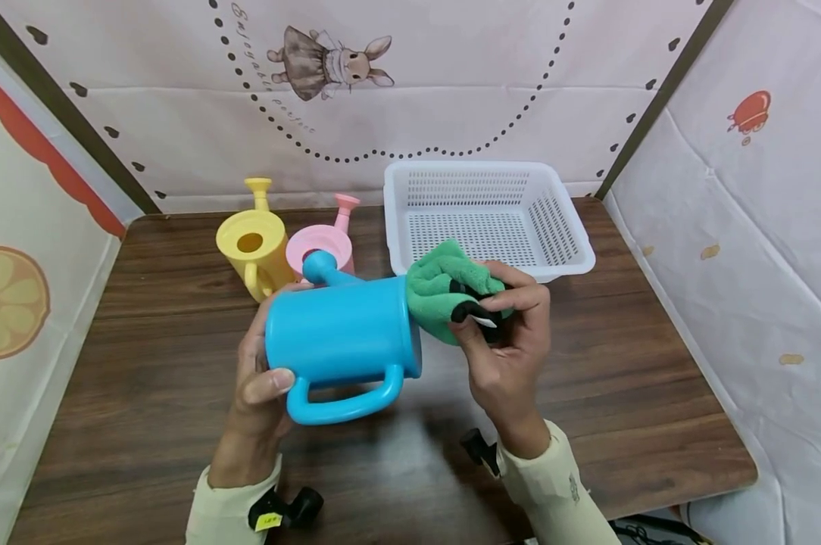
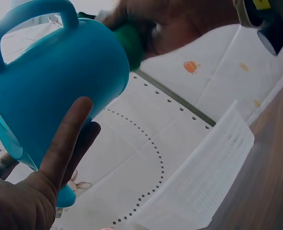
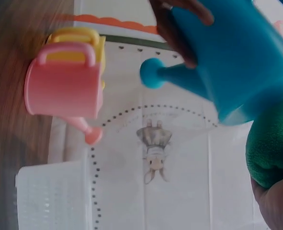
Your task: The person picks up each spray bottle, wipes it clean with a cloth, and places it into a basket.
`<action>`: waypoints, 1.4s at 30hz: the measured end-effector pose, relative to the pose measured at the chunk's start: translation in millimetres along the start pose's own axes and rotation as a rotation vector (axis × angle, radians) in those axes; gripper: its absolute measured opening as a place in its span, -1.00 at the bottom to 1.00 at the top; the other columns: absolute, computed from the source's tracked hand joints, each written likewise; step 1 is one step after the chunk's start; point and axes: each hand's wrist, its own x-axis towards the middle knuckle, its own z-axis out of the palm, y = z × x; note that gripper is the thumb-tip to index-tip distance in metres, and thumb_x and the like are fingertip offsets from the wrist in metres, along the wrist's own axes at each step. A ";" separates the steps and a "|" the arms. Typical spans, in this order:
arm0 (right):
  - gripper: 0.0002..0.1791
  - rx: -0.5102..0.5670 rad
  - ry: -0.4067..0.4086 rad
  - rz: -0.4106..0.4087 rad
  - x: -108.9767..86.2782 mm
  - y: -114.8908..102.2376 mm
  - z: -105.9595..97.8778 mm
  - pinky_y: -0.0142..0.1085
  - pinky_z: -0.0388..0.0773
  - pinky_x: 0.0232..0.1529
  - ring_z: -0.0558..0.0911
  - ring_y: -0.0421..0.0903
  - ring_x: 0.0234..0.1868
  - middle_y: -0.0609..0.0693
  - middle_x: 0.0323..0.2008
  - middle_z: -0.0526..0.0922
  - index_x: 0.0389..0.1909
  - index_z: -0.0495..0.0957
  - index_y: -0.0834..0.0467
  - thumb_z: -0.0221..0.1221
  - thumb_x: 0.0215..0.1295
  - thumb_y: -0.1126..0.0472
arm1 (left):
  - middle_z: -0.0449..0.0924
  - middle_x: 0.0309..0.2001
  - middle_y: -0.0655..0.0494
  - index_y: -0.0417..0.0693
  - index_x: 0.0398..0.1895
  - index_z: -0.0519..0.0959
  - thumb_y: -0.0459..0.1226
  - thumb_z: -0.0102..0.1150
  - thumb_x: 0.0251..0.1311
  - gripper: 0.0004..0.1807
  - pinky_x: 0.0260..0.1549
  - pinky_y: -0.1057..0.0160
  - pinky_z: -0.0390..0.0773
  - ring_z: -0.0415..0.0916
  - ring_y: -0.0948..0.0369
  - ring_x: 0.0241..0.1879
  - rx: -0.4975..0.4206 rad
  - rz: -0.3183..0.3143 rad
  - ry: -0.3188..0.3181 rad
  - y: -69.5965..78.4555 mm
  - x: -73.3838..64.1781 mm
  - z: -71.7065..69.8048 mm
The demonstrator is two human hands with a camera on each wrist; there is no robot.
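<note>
A blue watering can (image 1: 342, 329) lies tipped on its side in the air above the table, its handle toward me and its spout pointing away to the left. My left hand (image 1: 260, 386) grips it around the top end, thumb near the handle; in the left wrist view the fingers (image 2: 67, 139) spread along its side. My right hand (image 1: 513, 356) holds a bunched green cloth (image 1: 444, 291) with black edging and a white tag. The cloth touches the can's base, also visible in the right wrist view as a green bundle (image 3: 273, 143).
At the back left of the wooden table (image 1: 158, 363) stand a yellow watering can (image 1: 263, 250) and a pink watering can (image 1: 322, 238). A white perforated basket (image 1: 574, 257) sits at the back, behind my right hand. Fabric walls (image 1: 744, 227) border the table.
</note>
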 end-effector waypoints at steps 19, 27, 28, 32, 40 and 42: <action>-0.49 -0.012 0.084 -0.115 -24.7 8.7 4.0 -0.23 0.71 0.36 0.71 0.03 0.31 0.11 0.30 0.66 -0.17 0.31 0.53 0.41 0.55 0.24 | 0.40 0.40 -0.12 -0.02 0.55 0.31 -0.14 0.21 0.22 -0.22 0.12 0.20 0.78 0.48 -0.05 0.28 -0.121 -0.096 0.248 3.3 0.0 19.7; -0.66 -0.077 0.034 -0.455 -23.2 20.6 17.6 0.01 0.70 0.44 0.72 0.19 0.39 0.16 0.29 0.72 -0.24 0.39 0.40 0.44 0.43 0.42 | 0.49 0.39 -0.08 0.05 0.30 0.32 -0.10 0.31 0.46 -0.50 0.07 0.19 0.86 0.73 0.07 0.20 -0.081 -0.127 0.257 -5.6 -1.9 33.2; -0.70 -0.077 -0.004 -0.482 -23.5 22.7 18.5 0.04 0.70 0.44 0.71 0.22 0.39 0.18 0.31 0.70 -0.23 0.40 0.39 0.40 0.43 0.45 | 0.48 0.39 -0.08 0.06 0.28 0.31 -0.11 0.31 0.45 -0.51 0.07 0.19 0.87 0.73 0.07 0.21 -0.072 -0.125 0.260 -6.2 -1.7 34.6; -0.81 -0.093 -0.089 -0.547 -26.1 26.6 21.6 0.08 0.70 0.44 0.68 0.28 0.40 0.24 0.33 0.68 -0.22 0.43 0.38 0.30 0.40 0.53 | 0.37 0.43 -0.11 0.12 0.34 0.27 -0.19 0.27 0.41 -0.47 0.05 0.19 0.86 0.64 0.00 0.27 -0.023 -0.090 0.273 -5.8 -0.3 38.4; -0.85 -0.088 -0.175 -0.612 -35.3 24.3 27.3 0.15 0.74 0.36 0.65 0.40 0.38 0.30 0.34 0.65 -0.18 0.43 0.35 0.11 0.24 0.52 | 0.22 0.56 -0.09 0.21 0.77 0.29 -0.29 0.08 0.40 -0.17 0.20 0.23 0.79 0.37 -0.14 0.43 -0.016 -0.071 0.184 -0.9 2.0 39.2; -0.81 -0.077 -0.185 -0.625 -36.0 24.4 28.6 0.14 0.75 0.34 0.65 0.40 0.38 0.31 0.35 0.65 -0.18 0.43 0.34 0.07 0.17 0.51 | 0.24 0.55 -0.11 0.20 0.73 0.34 -0.27 0.07 0.41 -0.22 0.18 0.23 0.81 0.40 -0.11 0.41 -0.032 -0.077 0.176 -0.4 1.9 38.8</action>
